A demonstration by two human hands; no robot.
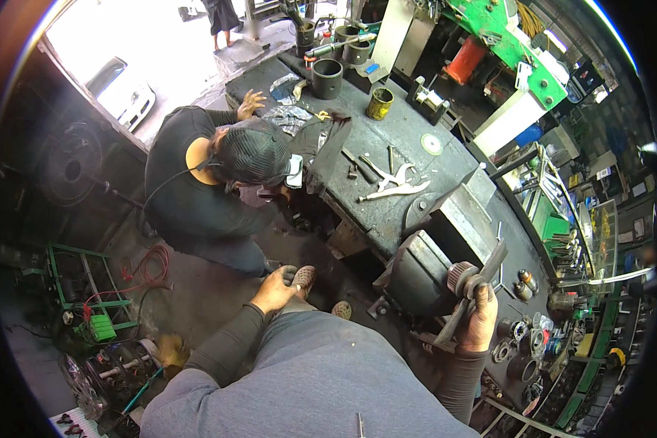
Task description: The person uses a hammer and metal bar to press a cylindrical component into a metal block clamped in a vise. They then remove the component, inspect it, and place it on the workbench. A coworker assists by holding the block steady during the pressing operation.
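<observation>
At the right side of the bench vise [416, 274], the right hand [480, 321] has its fingers clamped on the end of a toothed metal part [461, 278], while the left hand [274, 289], well left of the vise, holds thumb and bent fingers slightly apart.

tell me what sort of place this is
Most likely a mechanical repair workshop: there's a heavy vise on a dark workbench, pliers lying on the bench top, and a toothed metal part in the person's right hand.
</observation>
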